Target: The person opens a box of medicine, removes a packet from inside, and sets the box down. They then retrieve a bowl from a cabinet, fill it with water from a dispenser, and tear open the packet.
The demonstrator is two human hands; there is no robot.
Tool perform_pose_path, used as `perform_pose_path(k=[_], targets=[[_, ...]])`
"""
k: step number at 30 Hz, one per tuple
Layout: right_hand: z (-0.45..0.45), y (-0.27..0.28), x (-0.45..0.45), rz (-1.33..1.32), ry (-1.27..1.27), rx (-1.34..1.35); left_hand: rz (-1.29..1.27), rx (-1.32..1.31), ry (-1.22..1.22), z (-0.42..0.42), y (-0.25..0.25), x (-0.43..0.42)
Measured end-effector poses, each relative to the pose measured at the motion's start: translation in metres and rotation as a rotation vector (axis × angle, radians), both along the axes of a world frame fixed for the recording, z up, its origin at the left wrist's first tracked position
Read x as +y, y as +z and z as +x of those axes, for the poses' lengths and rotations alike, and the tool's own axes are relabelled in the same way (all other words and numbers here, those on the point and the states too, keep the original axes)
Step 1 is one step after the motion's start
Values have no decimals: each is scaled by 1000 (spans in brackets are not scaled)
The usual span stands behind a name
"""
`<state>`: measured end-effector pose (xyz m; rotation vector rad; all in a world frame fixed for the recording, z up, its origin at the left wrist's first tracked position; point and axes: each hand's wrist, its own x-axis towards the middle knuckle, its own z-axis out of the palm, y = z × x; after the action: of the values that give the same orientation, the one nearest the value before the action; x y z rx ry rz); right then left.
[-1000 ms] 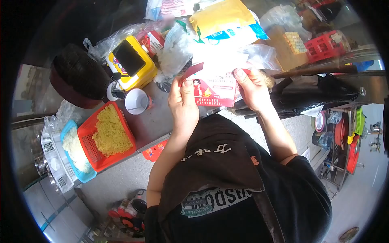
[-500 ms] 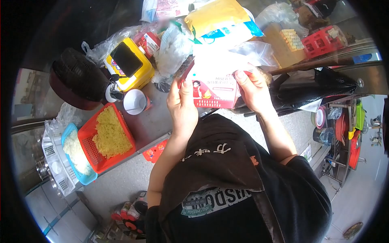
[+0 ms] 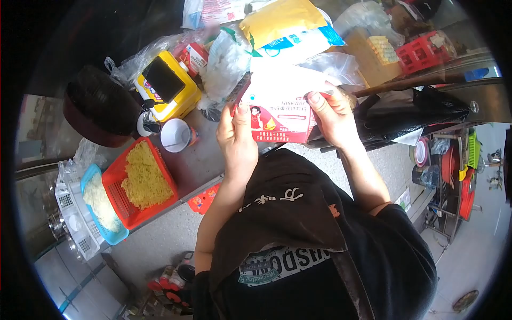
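Note:
A red-and-white printed cardboard box point(image 3: 280, 122) is held in front of my chest, its lettering upside down from where I look. My left hand point(image 3: 237, 133) grips its left side, thumb along the front face. Around its right upper corner closes my right hand point(image 3: 335, 114), with the thumb on the front and the fingers behind. The box's top is white and washed out by glare, so I cannot tell whether it is open. Behind it lie a yellow-and-blue bag point(image 3: 288, 26) and a clear plastic bag point(image 3: 336, 66).
On the counter at left stand a yellow tub point(image 3: 184, 98) with a black phone point(image 3: 162, 80) on it, a paper cup point(image 3: 176, 134), a red basket point(image 3: 114, 186) of yellow noodles and a blue basket point(image 3: 120, 234). A black plastic bag point(image 3: 421, 112) hangs at right.
The box has tilted slightly, so that more of its printed front shows. Both hands keep their hold, and the left one has shifted a little to the left.

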<state>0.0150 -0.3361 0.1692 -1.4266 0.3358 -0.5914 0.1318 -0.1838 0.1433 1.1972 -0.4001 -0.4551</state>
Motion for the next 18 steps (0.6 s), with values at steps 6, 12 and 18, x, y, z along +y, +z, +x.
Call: perform_pose_path(k=[6,12,18], targets=[[0,-2,-3,-1,2,-11,-49,10,27,-3,9,-7],[-2,0,-4,-12,-11,-26,-15,-71,9,-2,6,-8],[-6,1,-5,-28,-32,-9,-34,-69,52,-7,11,-14]])
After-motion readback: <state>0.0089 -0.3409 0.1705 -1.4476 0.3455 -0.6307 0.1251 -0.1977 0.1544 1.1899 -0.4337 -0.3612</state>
